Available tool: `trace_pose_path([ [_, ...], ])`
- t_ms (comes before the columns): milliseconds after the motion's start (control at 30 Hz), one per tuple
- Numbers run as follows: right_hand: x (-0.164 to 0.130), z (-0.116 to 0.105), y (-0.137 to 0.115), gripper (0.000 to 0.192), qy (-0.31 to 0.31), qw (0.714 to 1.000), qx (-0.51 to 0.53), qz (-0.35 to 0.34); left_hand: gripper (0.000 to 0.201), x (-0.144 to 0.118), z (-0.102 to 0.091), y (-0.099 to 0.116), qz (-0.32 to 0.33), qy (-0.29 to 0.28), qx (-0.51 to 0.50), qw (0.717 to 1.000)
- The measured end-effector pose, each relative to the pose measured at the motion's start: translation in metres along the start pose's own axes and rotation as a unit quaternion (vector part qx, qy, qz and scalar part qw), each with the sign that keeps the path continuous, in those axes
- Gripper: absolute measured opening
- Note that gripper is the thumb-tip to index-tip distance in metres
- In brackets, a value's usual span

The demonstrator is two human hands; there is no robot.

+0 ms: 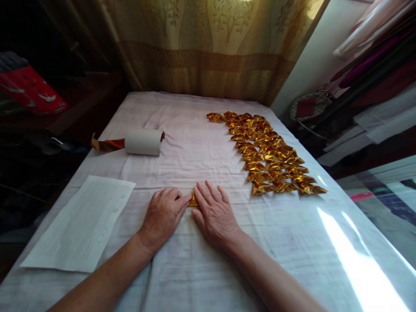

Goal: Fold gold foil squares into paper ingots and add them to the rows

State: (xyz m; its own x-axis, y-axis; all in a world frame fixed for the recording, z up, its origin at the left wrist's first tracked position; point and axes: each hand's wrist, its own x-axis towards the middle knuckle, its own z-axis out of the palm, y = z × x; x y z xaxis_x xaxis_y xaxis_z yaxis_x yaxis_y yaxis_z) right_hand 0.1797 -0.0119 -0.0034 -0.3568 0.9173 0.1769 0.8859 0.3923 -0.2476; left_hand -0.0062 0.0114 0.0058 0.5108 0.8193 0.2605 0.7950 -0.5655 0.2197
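Note:
A small piece of gold foil paper lies on the cloth-covered table, mostly hidden under my fingers. My left hand pinches its left end between thumb and curled fingers. Flat across its right part rests my right hand, palm down with the fingers stretched out. Off to the right, several folded gold foil paper pieces are lined up in rows, shiny and creased. Between my hands only a narrow strip of the foil shows.
A white cardboard tube with gold foil sticking out lies at the back left. Nearer, a printed sheet lies flat by the left edge. A gold curtain hangs behind the table. Clothes hang at the right.

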Motion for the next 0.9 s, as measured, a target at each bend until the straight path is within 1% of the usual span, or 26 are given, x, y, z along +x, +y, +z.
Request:
trace_pose_path([
  [100, -0.001, -0.001, -0.003, 0.057, -0.066, 0.998, -0.001, -0.005, 0.021, 0.0, 0.0, 0.0, 0.001, -0.005, 0.005, 1.0],
  [200, -0.006, -0.004, 0.003, 0.059, -0.09, 0.996, -0.01, 0.005, 0.021, -0.001, 0.001, -0.001, 0.008, -0.001, 0.008, 1.0],
  [367, -0.016, -0.01, 0.016, 0.057, -0.091, 0.995, -0.031, 0.021, 0.023, -0.005, 0.001, -0.003, 0.021, 0.012, 0.011, 1.0],
  [533, -0.017, -0.011, 0.015, 0.057, -0.087, 0.995, -0.041, 0.03, 0.025, -0.014, -0.004, -0.008, 0.036, 0.016, 0.032, 0.999],
  [633, -0.016, -0.011, 0.014, 0.057, -0.09, 0.995, -0.039, 0.034, 0.028, -0.023, -0.011, -0.013, 0.064, 0.014, 0.054, 0.996],
  [767, -0.016, -0.01, 0.013, 0.058, -0.086, 0.995, -0.038, 0.036, 0.032, -0.034, -0.028, -0.019, 0.105, 0.004, 0.082, 0.991],
  [833, -0.016, -0.01, 0.013, 0.058, -0.084, 0.995, -0.037, 0.036, 0.028, -0.034, -0.035, -0.018, 0.114, -0.001, 0.086, 0.99],
  [900, -0.016, -0.01, 0.013, 0.059, -0.087, 0.995, -0.033, 0.038, 0.024, -0.03, -0.039, -0.014, 0.108, 0.011, 0.082, 0.991],
])
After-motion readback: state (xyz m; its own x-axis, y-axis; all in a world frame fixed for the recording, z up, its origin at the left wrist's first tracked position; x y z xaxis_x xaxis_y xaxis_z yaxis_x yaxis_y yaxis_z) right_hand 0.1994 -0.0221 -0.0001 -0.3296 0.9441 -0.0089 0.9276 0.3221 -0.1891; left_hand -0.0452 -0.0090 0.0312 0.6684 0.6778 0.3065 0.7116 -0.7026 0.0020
